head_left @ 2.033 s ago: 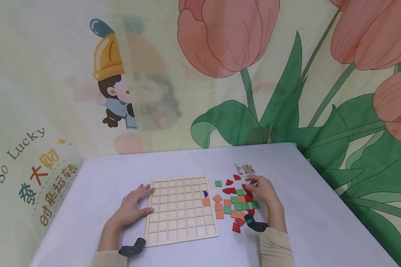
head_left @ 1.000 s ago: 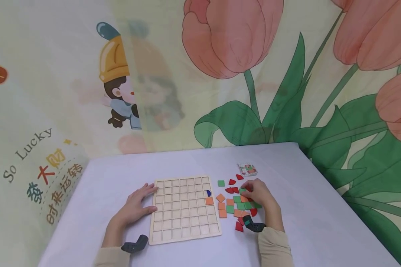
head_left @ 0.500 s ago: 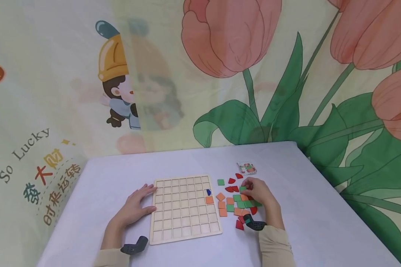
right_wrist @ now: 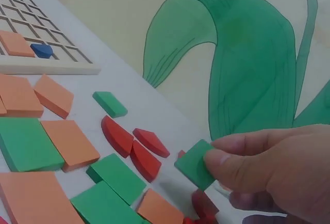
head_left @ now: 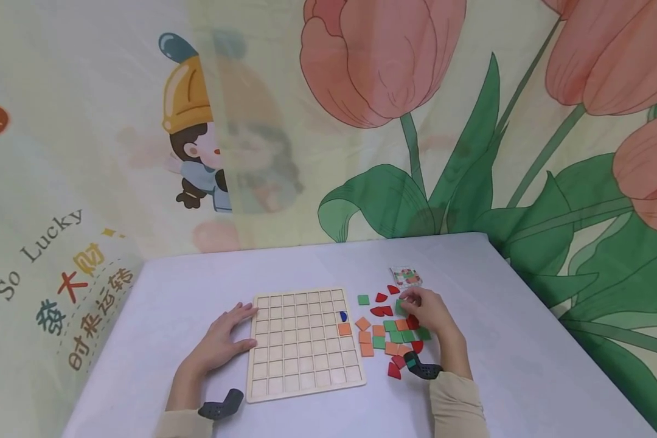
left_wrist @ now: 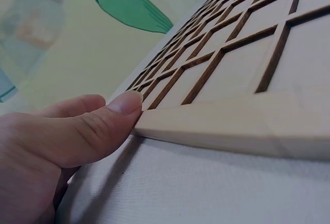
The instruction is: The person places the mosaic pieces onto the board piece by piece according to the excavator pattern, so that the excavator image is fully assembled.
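My right hand (head_left: 427, 309) pinches a green square tile (right_wrist: 195, 163) between thumb and fingers, tilted above the loose pieces in the right wrist view. My left hand (head_left: 221, 340) lies beside the wooden grid board (head_left: 301, 398), fingers spread and extended, touching its left rim; the left wrist view shows the thumb (left_wrist: 103, 128) right at a corner of the frame. Two pieces sit in the grid near its right side: a blue half-round piece (head_left: 343, 316) and an orange square tile (head_left: 344, 329).
Right of the board lie loose pieces: several orange tiles (head_left: 367, 350), several green tiles (head_left: 364, 300) and several red quarter-round pieces (head_left: 394, 370). A small patterned card (head_left: 406, 276) lies behind them. A printed cloth (head_left: 263, 231) hangs beyond the table's far edge.
The right hand came down from near the card to the pieces, took hold of a green tile and has raised and tilted it slightly. The left hand has stayed at the board's rim.
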The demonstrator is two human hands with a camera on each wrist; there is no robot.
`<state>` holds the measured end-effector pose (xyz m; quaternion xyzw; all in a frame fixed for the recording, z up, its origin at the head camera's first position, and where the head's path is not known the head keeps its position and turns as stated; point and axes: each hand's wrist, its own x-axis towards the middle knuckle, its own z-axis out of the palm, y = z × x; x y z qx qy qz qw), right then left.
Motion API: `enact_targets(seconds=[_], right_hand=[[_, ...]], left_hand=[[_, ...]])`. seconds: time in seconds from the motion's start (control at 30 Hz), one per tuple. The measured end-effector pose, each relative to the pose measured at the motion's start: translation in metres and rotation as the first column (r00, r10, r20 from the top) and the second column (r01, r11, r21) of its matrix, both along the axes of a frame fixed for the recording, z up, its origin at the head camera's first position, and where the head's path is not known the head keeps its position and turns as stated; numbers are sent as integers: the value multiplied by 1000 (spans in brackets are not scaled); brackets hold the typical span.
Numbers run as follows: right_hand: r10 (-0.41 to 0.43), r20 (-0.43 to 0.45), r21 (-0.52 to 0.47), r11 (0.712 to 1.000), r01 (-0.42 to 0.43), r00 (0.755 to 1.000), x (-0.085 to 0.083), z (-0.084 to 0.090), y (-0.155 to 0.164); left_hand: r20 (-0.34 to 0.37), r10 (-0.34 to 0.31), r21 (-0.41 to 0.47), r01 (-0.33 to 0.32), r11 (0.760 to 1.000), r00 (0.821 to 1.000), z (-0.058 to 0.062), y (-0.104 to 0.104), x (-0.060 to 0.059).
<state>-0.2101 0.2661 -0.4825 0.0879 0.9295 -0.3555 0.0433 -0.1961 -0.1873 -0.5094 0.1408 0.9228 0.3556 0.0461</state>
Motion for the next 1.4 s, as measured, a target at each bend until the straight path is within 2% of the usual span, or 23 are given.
enact_targets(seconds=[0.27, 0.43, 0.6, 0.73, 0.93, 1.03, 1.4], right_hand=[[60, -83, -27, 998, -62, 995, -3, 3, -22], [130, -182, -36, 990, -139, 975, -6, 13, -47], [216, -212, -10, 975, -224, 953, -13, 18, -78], [244, -238, -1, 968, -252, 940, -16, 13, -100], [210, -284, -25, 974, -226, 936, -8, -6, -122], [206, -335, -26, 973, -227, 920, -6, -11, -129], [248, -278, 8, 967, -256, 928, -2, -17, -137]], left_hand=[[-20, -14, 6, 14, 1000, 1000, -2, -2, 2], [-33, -22, 10, 23, 1000, 999, 1, -3, 0], [-63, -36, -6, 35, 999, 997, 4, -6, -3], [-55, -31, -5, 31, 1000, 998, 6, -6, -4], [28, -5, 18, 5, 1000, 1000, 2, -4, -2], [34, 5, 19, -6, 1000, 999, 0, -3, -1], [3, -13, 7, 13, 1000, 1000, 1, -2, -1]])
